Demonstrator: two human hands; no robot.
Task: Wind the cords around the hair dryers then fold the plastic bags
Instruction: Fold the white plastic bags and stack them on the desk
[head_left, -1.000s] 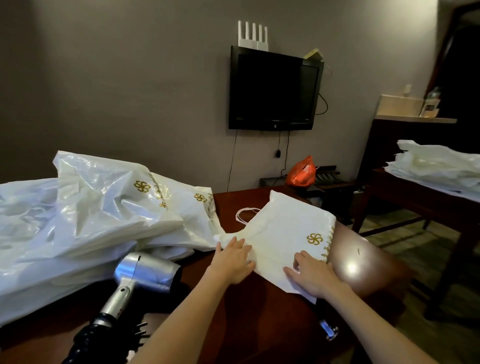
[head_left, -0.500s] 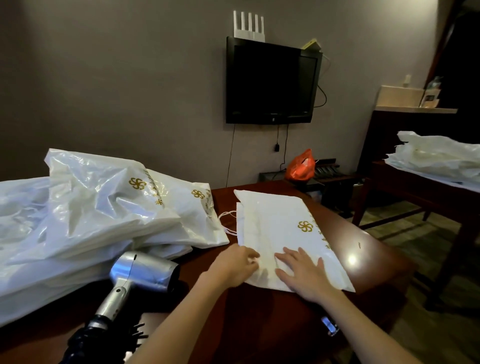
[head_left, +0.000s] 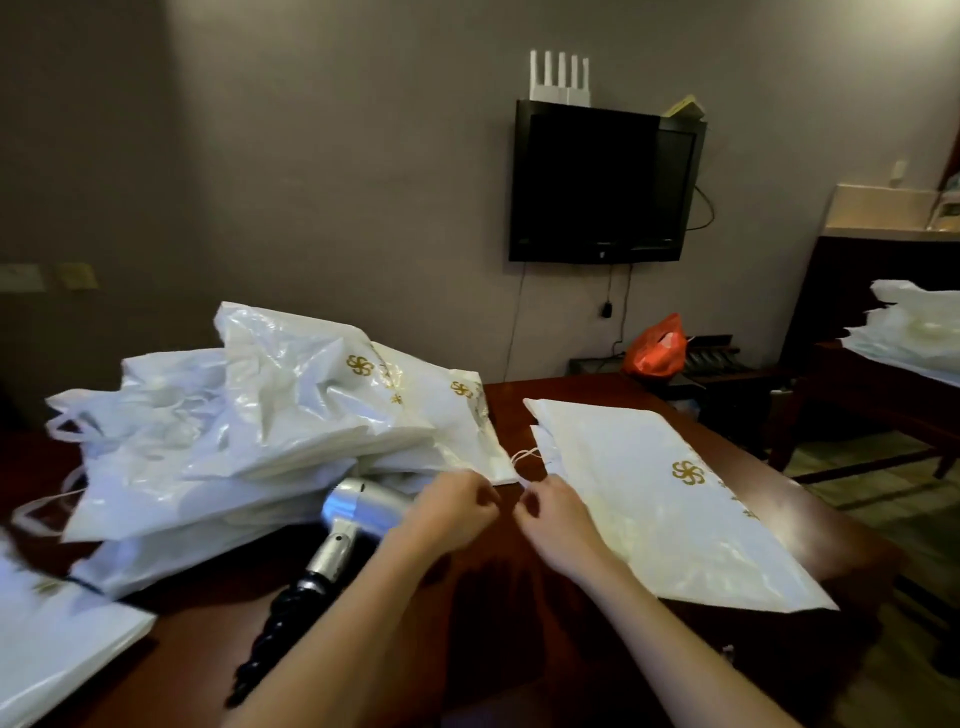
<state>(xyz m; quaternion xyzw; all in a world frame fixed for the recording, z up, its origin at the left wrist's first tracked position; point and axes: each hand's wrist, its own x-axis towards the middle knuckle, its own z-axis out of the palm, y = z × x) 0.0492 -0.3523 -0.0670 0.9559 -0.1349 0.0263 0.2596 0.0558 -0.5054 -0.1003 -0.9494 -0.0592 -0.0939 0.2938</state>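
A flat white plastic bag (head_left: 670, 514) with a gold flower logo lies on the dark wooden table (head_left: 519, 613), right of centre. Its thin white drawstring (head_left: 525, 456) loops out at its left edge. My right hand (head_left: 558, 522) has its fingers curled at that edge and seems to pinch the string. My left hand (head_left: 452, 512) is curled close beside it, and motion blur hides whether it grips anything. A silver hair dryer (head_left: 358, 506) lies just left of my left hand, its black coiled cord (head_left: 278, 629) twisted along the handle.
A loose pile of white logo bags (head_left: 260, 426) fills the table's left side. Another white bag (head_left: 57, 644) lies at the bottom left. A second table with bags (head_left: 914, 338) stands at the right. A wall TV (head_left: 602, 182) and an orange bag (head_left: 657, 348) are behind.
Both hands have left the bag's near face and moved up and left to its drawstring edge. The bag now lies flat and unfolded. My view has swung left.
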